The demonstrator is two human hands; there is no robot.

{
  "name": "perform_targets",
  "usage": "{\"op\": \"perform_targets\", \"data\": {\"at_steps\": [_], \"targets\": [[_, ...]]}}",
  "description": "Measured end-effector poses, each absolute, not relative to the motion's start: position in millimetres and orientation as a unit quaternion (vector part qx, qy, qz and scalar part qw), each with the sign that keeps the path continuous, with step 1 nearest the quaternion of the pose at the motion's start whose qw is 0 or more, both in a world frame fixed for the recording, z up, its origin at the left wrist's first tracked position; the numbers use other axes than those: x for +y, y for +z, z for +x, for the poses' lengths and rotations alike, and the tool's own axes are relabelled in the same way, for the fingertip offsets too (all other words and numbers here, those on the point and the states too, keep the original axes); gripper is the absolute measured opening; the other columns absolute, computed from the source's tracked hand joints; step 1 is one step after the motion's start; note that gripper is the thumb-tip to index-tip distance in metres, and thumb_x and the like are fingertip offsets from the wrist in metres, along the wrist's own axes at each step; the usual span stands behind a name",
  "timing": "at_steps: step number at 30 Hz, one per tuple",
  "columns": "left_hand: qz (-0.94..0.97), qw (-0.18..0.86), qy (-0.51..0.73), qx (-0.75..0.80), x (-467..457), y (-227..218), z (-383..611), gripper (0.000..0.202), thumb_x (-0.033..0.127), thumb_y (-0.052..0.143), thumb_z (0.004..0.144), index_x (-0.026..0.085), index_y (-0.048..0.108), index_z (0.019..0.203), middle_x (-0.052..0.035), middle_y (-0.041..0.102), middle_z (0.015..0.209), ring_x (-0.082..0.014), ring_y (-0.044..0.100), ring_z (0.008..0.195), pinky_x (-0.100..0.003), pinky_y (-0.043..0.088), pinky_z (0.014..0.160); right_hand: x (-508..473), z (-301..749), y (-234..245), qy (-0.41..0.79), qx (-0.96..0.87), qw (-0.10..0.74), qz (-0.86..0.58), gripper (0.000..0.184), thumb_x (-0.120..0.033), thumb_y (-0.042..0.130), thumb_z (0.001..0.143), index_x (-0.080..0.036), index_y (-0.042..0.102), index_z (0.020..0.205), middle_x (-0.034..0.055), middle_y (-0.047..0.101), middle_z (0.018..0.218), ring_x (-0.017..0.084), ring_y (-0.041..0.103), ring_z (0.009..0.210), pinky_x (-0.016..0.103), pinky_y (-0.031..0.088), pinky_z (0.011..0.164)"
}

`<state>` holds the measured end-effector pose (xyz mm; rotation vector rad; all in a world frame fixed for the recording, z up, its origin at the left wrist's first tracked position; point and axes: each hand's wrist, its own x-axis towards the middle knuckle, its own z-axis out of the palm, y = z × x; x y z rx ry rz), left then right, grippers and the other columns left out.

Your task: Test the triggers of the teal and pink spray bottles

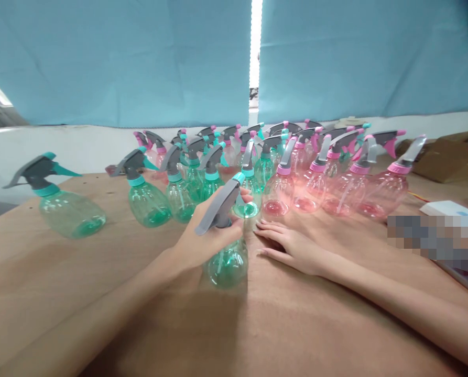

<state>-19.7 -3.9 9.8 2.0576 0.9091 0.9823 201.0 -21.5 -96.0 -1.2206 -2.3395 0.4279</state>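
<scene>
My left hand [214, 225] is wrapped round the neck of a green spray bottle [226, 264], whose grey trigger head with a teal tip leans over the hand. The fingers hide its collar and trigger. Flat on the table, my right hand [286, 243] lies with fingers stretched out and holds nothing. Just beyond it stand a clear pink spray bottle [278, 196] and another pink spray bottle [309, 191]. Behind my left hand is a green spray bottle [249, 196] with its head turned toward me.
Several more green and pink spray bottles crowd the back of the wooden table [316, 324]. A lone green spray bottle [71, 212] stands far left. At right are a brown cardboard box [449, 157], a white box [449, 208] and a blurred-out patch. Blue curtains [139, 63] hang behind.
</scene>
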Motion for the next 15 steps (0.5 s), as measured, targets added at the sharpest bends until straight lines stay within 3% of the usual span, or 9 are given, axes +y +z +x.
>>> {"op": "perform_targets", "data": {"at_steps": [4, 9, 15], "targets": [[0.800, 0.341, 0.379, 0.315, -2.7, 10.8, -20.6, 0.046, 0.007, 0.056, 0.070, 0.023, 0.056, 0.113, -0.0035, 0.064, 0.114, -0.0147, 0.063, 0.081, -0.024, 0.050, 0.066, -21.7, 200.8, -94.8, 0.157, -0.852, 0.222, -0.448, 0.054, -0.051, 0.048, 0.094, -0.015, 0.053, 0.134, 0.0146, 0.049, 0.143, 0.029, 0.040, 0.135, 0.047, 0.036, 0.110], [0.795, 0.355, 0.368, 0.328, -5.5, 10.6, -20.4, 0.044, 0.011, 0.055, 0.072, 0.021, 0.055, 0.116, -0.0039, 0.065, 0.111, -0.0158, 0.064, 0.081, -0.025, 0.050, 0.065, -22.0, 200.6, -94.4, 0.159, -0.851, 0.227, -0.446, 0.055, -0.050, 0.048, 0.094, -0.016, 0.051, 0.137, 0.0136, 0.048, 0.144, 0.029, 0.040, 0.136, 0.048, 0.035, 0.111], [0.790, 0.356, 0.373, 0.331, -5.3, 6.7, -20.2, 0.051, 0.006, 0.052, 0.069, 0.021, 0.053, 0.118, -0.0026, 0.065, 0.110, -0.0139, 0.062, 0.077, -0.025, 0.049, 0.065, -22.0, 200.7, -95.8, 0.157, -0.851, 0.228, -0.446, 0.055, -0.050, 0.048, 0.094, -0.016, 0.051, 0.138, 0.0130, 0.047, 0.145, 0.029, 0.039, 0.136, 0.048, 0.035, 0.111]]}}
